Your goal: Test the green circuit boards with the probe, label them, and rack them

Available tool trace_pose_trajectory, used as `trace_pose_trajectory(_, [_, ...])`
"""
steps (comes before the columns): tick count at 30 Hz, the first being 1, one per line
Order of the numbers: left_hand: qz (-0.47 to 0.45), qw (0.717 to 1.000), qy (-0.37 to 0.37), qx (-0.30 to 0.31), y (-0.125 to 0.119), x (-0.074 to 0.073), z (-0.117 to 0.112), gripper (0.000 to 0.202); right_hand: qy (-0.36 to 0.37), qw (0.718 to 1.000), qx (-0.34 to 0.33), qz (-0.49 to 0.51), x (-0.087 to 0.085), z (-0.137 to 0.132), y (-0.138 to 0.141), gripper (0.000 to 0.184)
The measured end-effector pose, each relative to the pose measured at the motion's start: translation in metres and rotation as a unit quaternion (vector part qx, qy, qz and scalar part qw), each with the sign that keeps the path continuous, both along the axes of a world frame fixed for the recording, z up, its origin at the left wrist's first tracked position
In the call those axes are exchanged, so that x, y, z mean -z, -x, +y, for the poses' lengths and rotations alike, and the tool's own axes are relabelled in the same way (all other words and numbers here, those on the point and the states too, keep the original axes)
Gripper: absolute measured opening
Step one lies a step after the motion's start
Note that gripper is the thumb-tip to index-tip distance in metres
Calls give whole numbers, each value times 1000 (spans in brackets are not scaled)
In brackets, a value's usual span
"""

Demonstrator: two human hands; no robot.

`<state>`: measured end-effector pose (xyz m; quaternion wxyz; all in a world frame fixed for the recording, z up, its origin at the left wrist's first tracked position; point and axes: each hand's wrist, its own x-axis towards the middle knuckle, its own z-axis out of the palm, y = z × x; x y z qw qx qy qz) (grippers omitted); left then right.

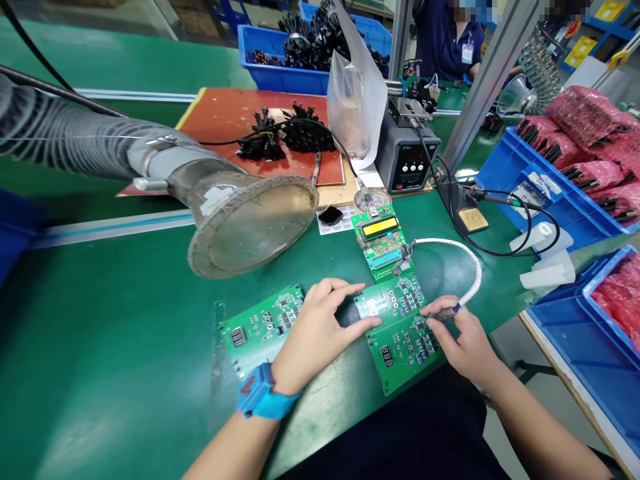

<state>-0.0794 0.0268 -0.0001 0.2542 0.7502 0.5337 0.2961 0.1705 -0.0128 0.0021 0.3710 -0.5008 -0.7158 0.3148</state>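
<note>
Left wrist carries a bright blue wrist strap (263,396) with a blocky clasp. Forearms are bare. Dark navy garment (400,443) covers the lap.

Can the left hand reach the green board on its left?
Probably yes. The left hand rests open on the centre board, gripping nothing, and the other board lies flat right beside its wrist. The fume hood sits farther back, seemingly clear. The right hand holds the probe.

Bright, even overhead light; soft glare on the green surface (125,347) near me. Wide-angle bending at the edges, background faces blurred, centre sharp.
</note>
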Motion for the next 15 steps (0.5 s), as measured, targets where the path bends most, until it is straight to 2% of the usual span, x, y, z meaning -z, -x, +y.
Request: trace_pose_trajectory(15, [-30,998,45,-7,-7,0,-1,44,3,1000,2,13,1,-1,0,13])
